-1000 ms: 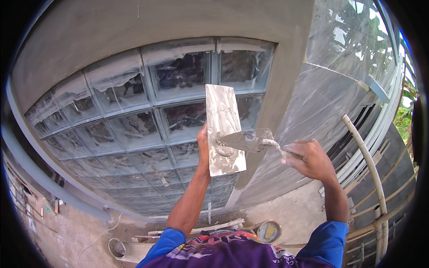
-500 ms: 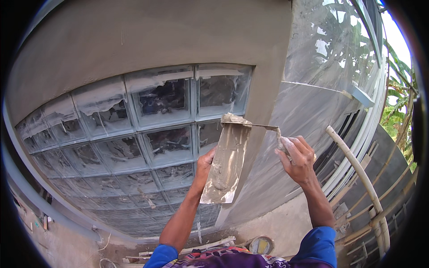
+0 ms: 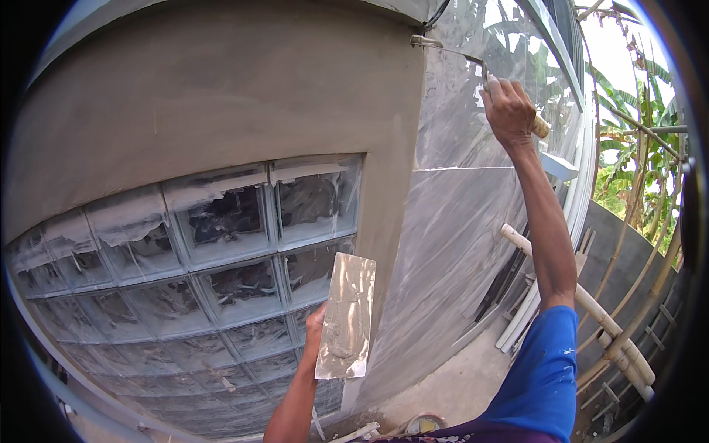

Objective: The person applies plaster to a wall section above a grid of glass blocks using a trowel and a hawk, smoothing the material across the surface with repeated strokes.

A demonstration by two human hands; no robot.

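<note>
My left hand grips a rectangular steel plastering trowel from behind. Its smeared metal face, with a thin wet layer of mortar, is turned up toward me, and its handle is hidden. High on the right, my right hand is closed around the wooden handle of a second trowel. That blade shows nearly edge-on. A dab of mortar sits at its far end, by the upper right edge of the grey plastered wall; whether it touches the wall I cannot tell.
Below the plaster, a glass block window carries whitish smears. Glossy grey marbled panels cover the wall to the right. A thick pale pole slants across the lower right. At the bottom stands a bucket, partly cut off.
My right hand has swung up and away with its trowel, lifting mortar off the left trowel to the wall's upper corner. The left trowel appears lower, and the view has tilted up.
</note>
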